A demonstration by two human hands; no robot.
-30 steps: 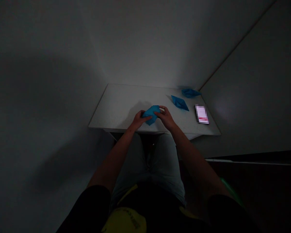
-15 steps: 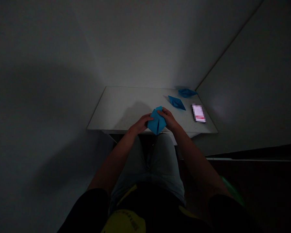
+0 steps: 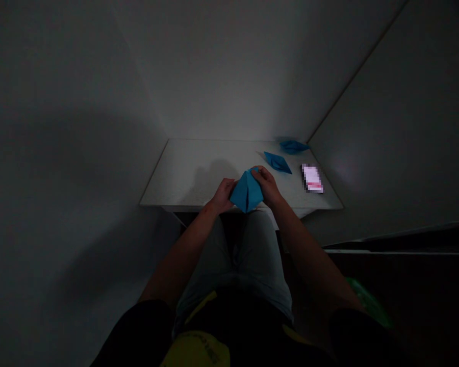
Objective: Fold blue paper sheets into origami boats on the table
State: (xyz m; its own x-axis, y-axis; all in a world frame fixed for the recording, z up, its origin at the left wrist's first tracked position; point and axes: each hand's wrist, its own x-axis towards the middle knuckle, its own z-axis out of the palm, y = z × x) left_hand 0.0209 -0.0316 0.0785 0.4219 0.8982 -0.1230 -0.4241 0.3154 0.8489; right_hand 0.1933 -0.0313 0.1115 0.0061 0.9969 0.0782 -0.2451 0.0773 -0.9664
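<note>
I am watching the fingers (image 3: 230, 184) of my left hand (image 3: 222, 194) pinching the left side of the folded blue paper (image 3: 246, 191), while my right hand (image 3: 270, 186) is closing on its right side and far tip, so both are gripping it. The paper is hanging over the near edge of the counter (image 3: 191, 171), about midway along it. Its long axis is running far to near, its sharp corner is pointing toward me, and a crease is following that line. Toward the far right corner, the nearer paper boat (image 3: 277, 162) and the farther paper boat (image 3: 294, 147) are lying apart. A blurred pink-and-white card (image 3: 312, 178) is sitting near the right edge.
</note>
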